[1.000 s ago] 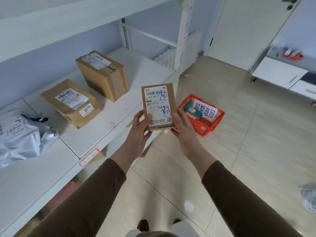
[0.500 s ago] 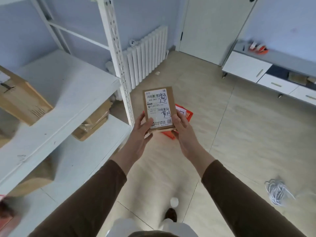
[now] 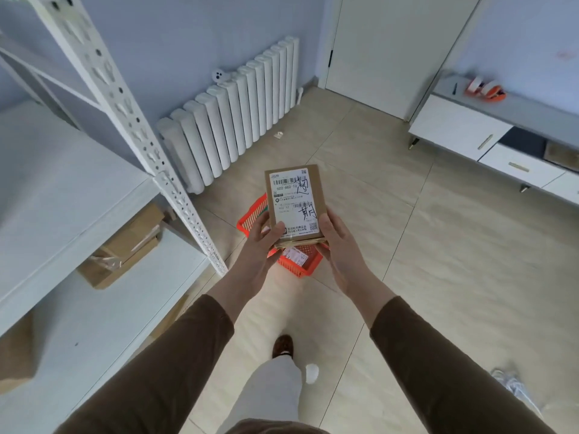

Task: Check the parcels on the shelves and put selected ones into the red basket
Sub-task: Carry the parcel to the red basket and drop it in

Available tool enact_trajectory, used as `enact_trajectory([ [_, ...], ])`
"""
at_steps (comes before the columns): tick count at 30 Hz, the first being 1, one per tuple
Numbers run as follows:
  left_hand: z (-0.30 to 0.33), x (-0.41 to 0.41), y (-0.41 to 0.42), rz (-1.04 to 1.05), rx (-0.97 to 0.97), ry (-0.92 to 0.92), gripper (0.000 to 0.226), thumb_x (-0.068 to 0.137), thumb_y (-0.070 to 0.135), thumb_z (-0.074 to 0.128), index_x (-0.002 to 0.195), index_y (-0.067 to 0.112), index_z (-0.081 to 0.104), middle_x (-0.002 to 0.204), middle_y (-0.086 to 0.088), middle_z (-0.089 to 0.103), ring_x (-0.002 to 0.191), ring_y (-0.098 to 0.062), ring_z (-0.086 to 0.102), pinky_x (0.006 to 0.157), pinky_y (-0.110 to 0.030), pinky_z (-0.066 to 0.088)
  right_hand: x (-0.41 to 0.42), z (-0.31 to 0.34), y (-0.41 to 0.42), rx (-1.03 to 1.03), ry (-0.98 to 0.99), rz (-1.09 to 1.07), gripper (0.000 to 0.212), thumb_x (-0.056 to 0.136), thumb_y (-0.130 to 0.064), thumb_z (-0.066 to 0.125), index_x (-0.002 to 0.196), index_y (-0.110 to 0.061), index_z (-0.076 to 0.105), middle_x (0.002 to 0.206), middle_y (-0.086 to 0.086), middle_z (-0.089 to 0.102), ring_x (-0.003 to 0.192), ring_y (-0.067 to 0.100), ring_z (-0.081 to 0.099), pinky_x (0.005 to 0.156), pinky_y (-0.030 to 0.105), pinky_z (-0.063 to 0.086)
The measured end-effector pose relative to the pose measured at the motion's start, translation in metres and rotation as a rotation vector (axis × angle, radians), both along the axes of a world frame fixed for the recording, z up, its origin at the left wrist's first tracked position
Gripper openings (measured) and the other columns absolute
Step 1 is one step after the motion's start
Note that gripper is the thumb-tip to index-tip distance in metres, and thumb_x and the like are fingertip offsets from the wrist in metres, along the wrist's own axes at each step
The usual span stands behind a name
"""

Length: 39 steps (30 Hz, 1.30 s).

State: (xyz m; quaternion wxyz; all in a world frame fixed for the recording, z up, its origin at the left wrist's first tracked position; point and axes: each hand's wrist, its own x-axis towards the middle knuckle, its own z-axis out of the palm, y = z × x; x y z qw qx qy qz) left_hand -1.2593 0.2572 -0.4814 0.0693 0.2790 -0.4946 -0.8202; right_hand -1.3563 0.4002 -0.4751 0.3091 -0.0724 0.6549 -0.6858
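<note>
I hold a small brown cardboard parcel [image 3: 294,203] upright in front of me, its white label with black handwriting facing me. My left hand [image 3: 257,245] grips its lower left edge and my right hand [image 3: 340,250] grips its lower right edge. Directly beneath the parcel, on the tiled floor, stands the red basket [image 3: 250,220]; most of it is hidden behind the parcel and my hands. A labelled item [image 3: 294,256] lies inside it.
White metal shelves [image 3: 94,189] fill the left, with their upright post [image 3: 175,195] close to the basket. A brown box [image 3: 125,245] lies on a lower shelf. A white radiator [image 3: 238,111] lines the far wall. A white cabinet [image 3: 488,139] stands at right.
The view has swung right and forward, away from the upper shelf parcels. The parcel and both hands now sit right over the red basket, which appears closer.
</note>
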Motion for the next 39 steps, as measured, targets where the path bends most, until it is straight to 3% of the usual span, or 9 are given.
enact_trajectory([
  [3, -0.010, -0.049, -0.015, 0.022, 0.031, -0.009, 0.077, 0.083, 0.036, 0.076, 0.153, 0.031, 0.044, 0.132, -0.002, 0.071, 0.108, -0.012, 0.074, 0.097, -0.037, 0.056, -0.051, -0.005, -0.017, 0.012, -0.029, 0.014, 0.045, 0.105, -0.038, 0.054, 0.148, -0.024, 0.052, 0.129, 0.004, 0.073, 0.110, 0.020, 0.074, 0.088, 0.028, 0.060],
  [6, -0.017, -0.096, -0.031, 0.036, 0.063, -0.045, 0.070, 0.090, 0.029, 0.074, 0.153, 0.031, 0.044, 0.134, -0.005, 0.071, 0.108, -0.014, 0.074, 0.083, -0.027, 0.061, -0.099, -0.010, -0.032, 0.046, -0.032, 0.021, 0.050, 0.104, -0.042, 0.055, 0.151, -0.025, 0.049, 0.131, 0.003, 0.072, 0.117, 0.022, 0.071, 0.102, 0.037, 0.056],
  [12, -0.026, -0.168, -0.051, 0.067, 0.126, -0.101, 0.060, 0.097, 0.021, 0.070, 0.149, 0.035, 0.044, 0.135, -0.006, 0.069, 0.113, -0.015, 0.069, 0.067, -0.020, 0.060, -0.182, -0.019, -0.055, 0.042, -0.068, 0.085, 0.037, 0.105, -0.036, 0.053, 0.140, -0.027, 0.058, 0.124, 0.003, 0.075, 0.112, 0.020, 0.072, 0.099, 0.035, 0.057],
  [19, -0.063, -0.242, -0.058, 0.231, 0.150, -0.176, 0.077, 0.088, 0.027, 0.078, 0.154, 0.037, 0.040, 0.141, -0.006, 0.066, 0.134, -0.028, 0.057, 0.105, -0.043, 0.048, -0.289, -0.067, -0.082, 0.092, -0.135, 0.284, 0.055, 0.099, -0.048, 0.061, 0.147, -0.025, 0.048, 0.128, 0.002, 0.073, 0.124, 0.024, 0.067, 0.111, 0.047, 0.049],
  [23, -0.088, -0.291, -0.039, 0.354, 0.202, -0.212, 0.065, 0.087, 0.026, 0.079, 0.142, 0.042, 0.049, 0.139, -0.004, 0.067, 0.134, -0.026, 0.057, 0.106, -0.045, 0.050, -0.357, -0.100, -0.082, 0.160, -0.155, 0.415, 0.062, 0.090, -0.057, 0.067, 0.139, -0.024, 0.049, 0.126, 0.001, 0.074, 0.119, 0.023, 0.070, 0.110, 0.050, 0.050],
  [27, -0.130, -0.334, -0.016, 0.445, 0.229, -0.249, 0.075, 0.081, 0.032, 0.082, 0.148, 0.038, 0.049, 0.138, -0.001, 0.069, 0.132, -0.026, 0.061, 0.120, -0.054, 0.039, -0.413, -0.138, -0.076, 0.238, -0.146, 0.558, 0.062, 0.085, -0.067, 0.066, 0.133, -0.030, 0.052, 0.125, -0.007, 0.074, 0.120, 0.015, 0.068, 0.111, 0.042, 0.048],
  [32, -0.196, -0.363, -0.001, 0.483, 0.272, -0.314, 0.081, 0.082, 0.040, 0.077, 0.155, 0.038, 0.042, 0.143, 0.001, 0.064, 0.138, -0.025, 0.055, 0.125, -0.053, 0.029, -0.445, -0.202, -0.075, 0.346, -0.172, 0.616, 0.031, 0.103, -0.051, 0.049, 0.120, -0.028, 0.060, 0.114, -0.005, 0.077, 0.105, 0.011, 0.074, 0.094, 0.030, 0.055],
  [35, -0.250, -0.371, 0.003, 0.487, 0.297, -0.349, 0.068, 0.096, 0.036, 0.068, 0.158, 0.032, 0.040, 0.144, 0.000, 0.063, 0.138, -0.025, 0.054, 0.124, -0.051, 0.030, -0.450, -0.252, -0.077, 0.436, -0.189, 0.599, 0.028, 0.109, -0.042, 0.041, 0.113, -0.024, 0.062, 0.107, -0.001, 0.077, 0.091, 0.013, 0.076, 0.079, 0.026, 0.058],
  [39, -0.334, -0.376, 0.006, 0.501, 0.355, -0.416, 0.052, 0.104, 0.025, 0.061, 0.154, 0.030, 0.046, 0.139, 0.001, 0.067, 0.127, -0.019, 0.061, 0.101, -0.036, 0.048, -0.447, -0.330, -0.075, 0.562, -0.206, 0.605, 0.035, 0.111, -0.038, 0.035, 0.120, -0.020, 0.063, 0.106, 0.002, 0.078, 0.089, 0.021, 0.077, 0.069, 0.028, 0.060],
])
